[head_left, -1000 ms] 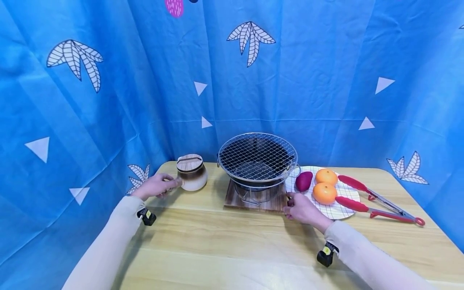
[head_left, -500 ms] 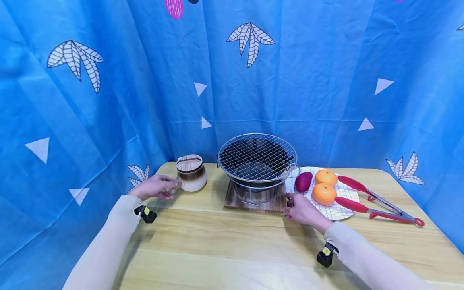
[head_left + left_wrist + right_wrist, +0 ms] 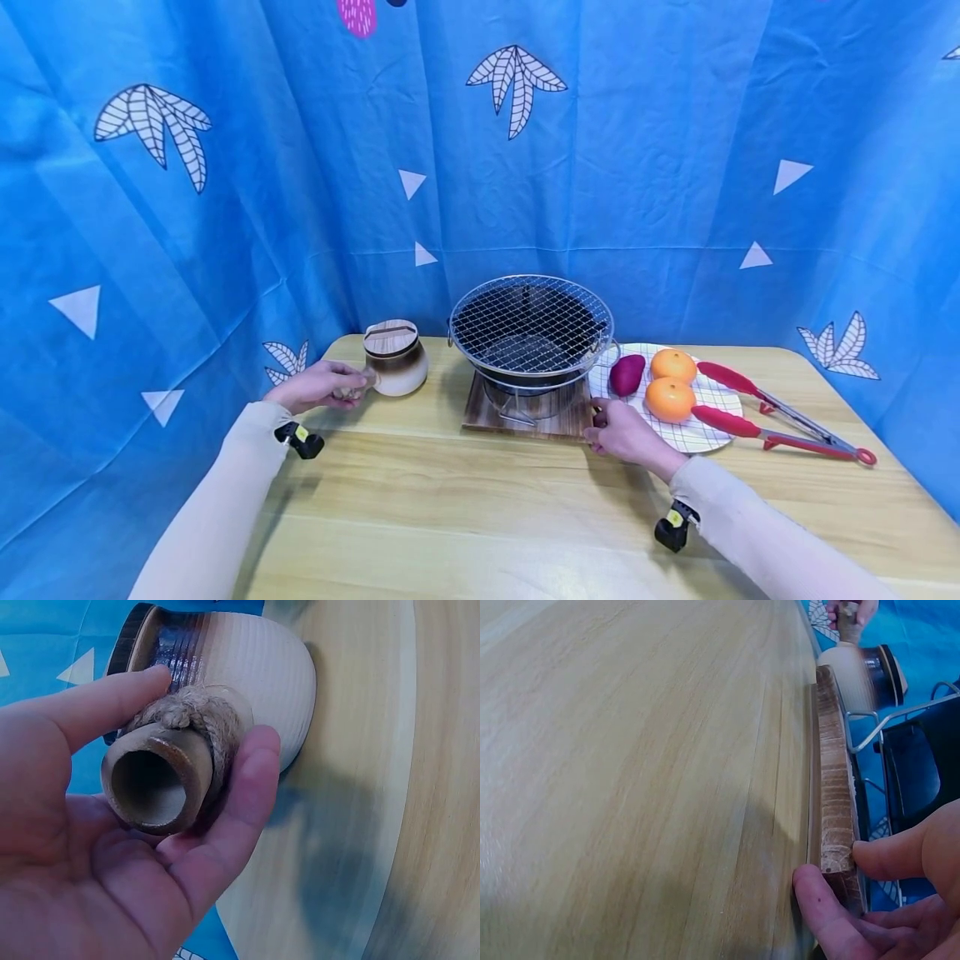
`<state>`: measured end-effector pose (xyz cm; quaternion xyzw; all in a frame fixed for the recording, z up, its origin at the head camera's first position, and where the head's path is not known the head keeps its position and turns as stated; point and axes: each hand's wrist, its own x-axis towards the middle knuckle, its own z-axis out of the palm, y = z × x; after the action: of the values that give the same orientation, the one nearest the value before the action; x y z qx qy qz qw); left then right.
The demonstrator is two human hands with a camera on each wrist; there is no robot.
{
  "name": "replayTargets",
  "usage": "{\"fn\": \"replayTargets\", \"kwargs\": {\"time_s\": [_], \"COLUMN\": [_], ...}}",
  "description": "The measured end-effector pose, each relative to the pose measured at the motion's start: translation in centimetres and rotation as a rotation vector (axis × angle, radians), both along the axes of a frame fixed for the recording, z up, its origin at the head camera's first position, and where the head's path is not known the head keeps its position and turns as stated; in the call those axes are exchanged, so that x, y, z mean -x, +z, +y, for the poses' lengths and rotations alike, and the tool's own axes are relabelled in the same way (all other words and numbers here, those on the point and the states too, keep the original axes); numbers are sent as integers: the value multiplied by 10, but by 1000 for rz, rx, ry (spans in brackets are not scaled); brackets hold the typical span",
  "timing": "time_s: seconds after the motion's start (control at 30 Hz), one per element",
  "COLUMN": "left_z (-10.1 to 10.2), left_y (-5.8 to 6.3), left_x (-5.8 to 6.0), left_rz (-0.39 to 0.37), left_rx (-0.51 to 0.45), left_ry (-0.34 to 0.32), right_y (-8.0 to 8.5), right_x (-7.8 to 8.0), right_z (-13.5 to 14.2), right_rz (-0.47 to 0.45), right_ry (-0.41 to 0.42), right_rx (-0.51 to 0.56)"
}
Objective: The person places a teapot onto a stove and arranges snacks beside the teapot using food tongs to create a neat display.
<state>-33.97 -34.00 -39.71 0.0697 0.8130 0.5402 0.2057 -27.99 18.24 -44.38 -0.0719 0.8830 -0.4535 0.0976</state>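
At the left, a ceramic pot with a brown-to-cream body and a wooden lid stands on the table. My left hand holds its hollow stub handle, thumb and fingers around it by the rope wrap. My right hand pinches the right front corner of a dark wooden board, thumb on top and a finger at its underside edge. On that board stands a round black grill under a wire mesh.
Right of the grill, a white checked plate bears a purple oval item and two orange fruits. Red-tipped tongs lie spread from the plate onto the table. A blue curtain hangs close behind the table.
My left hand has turned slightly around the pot's handle, its wrist tilting a little. The right hand, board, grill and pot stay in place.
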Motion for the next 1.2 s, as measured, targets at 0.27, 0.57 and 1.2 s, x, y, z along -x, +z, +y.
{"fn": "replayTargets", "kwargs": {"time_s": [0.27,0.57,1.2], "left_z": [-5,-7,-1], "left_y": [2,3,1], "left_x": [2,5,13], "left_rz": [-24,-46,-149], "left_rx": [-24,-62,-126], "left_ry": [-47,-30,-47], "right_y": [1,4,5], "right_x": [0,-1,-5], "right_z": [0,-1,1], "right_rz": [0,-1,12], "right_ry": [17,5,35], "right_rx": [-7,-26,-12]}}
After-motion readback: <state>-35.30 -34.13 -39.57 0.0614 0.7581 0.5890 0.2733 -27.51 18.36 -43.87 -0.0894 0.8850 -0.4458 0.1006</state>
